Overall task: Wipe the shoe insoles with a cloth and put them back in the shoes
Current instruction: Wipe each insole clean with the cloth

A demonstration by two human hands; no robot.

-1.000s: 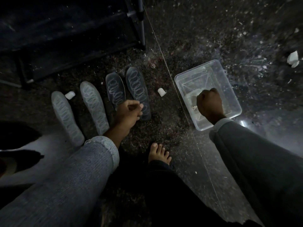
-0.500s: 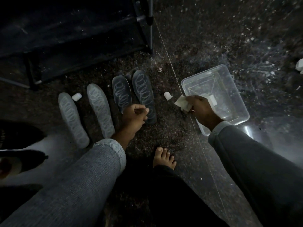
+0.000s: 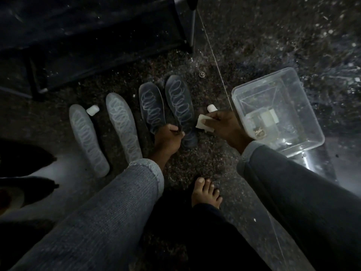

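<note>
right hand [image 3: 224,125] grips cloth [image 3: 203,125] (folded)

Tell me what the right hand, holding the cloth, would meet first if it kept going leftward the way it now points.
The right hand leads with the cloth toward the rightmost dark insole, which the left hand holds at its heel end. That insole would likely come first; height above it is unclear.

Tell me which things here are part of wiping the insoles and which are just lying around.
In use: cloth in right hand; dark insoles at left hand; pale insoles; tub; shoes.

Lying about: two white caps; rack; floor debris.
</note>
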